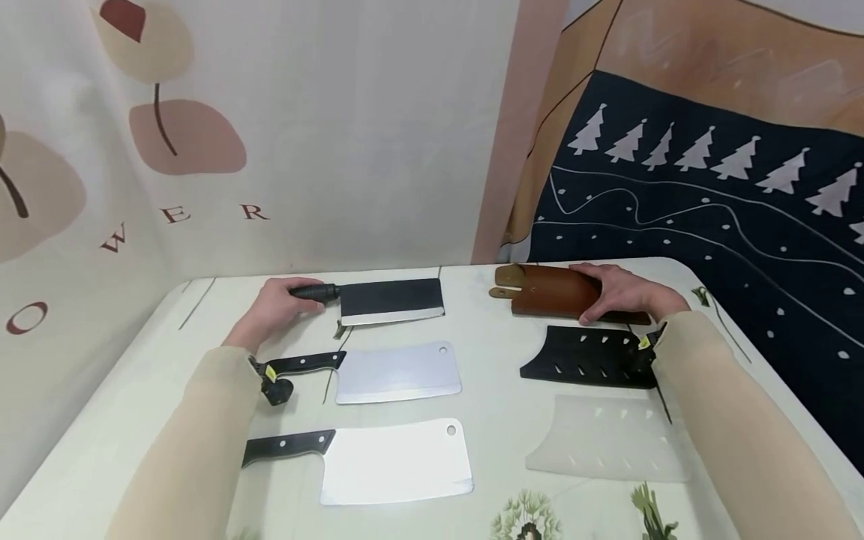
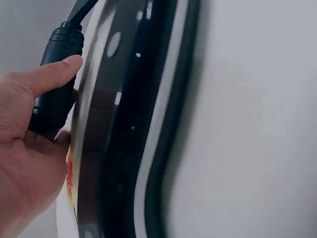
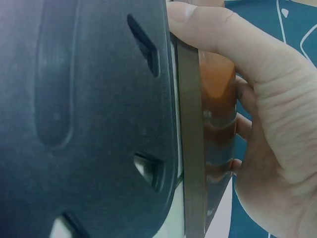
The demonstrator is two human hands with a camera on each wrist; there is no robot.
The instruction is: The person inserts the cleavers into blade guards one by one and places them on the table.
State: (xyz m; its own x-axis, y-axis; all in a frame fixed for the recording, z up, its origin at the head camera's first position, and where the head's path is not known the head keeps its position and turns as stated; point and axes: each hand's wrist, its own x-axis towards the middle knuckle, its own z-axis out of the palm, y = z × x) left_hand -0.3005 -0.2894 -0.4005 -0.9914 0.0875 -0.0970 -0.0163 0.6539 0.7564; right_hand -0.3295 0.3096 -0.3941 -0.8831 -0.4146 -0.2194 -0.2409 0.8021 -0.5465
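Observation:
My left hand (image 1: 280,304) grips the black ribbed handle (image 2: 57,99) of a dark-bladed cleaver (image 1: 390,298) at the back of the table. Its blade lies flat, pointing right, with a bright cutting edge toward me. At the back right, my right hand (image 1: 619,291) holds a brown leather knife sheath (image 1: 550,294) across its width, thumb on the near edge and fingers over the far one. The sheath's strap and flap face left. In the right wrist view the thumb presses beside the sheath's edge (image 3: 193,124).
Two silver cleavers (image 1: 398,375) (image 1: 398,465) with black riveted handles lie nearer me, below the left hand. Below the right hand lie a slotted black blade guard (image 1: 574,360) and a translucent white one (image 1: 601,439). A printed curtain (image 1: 378,150) hangs behind the table.

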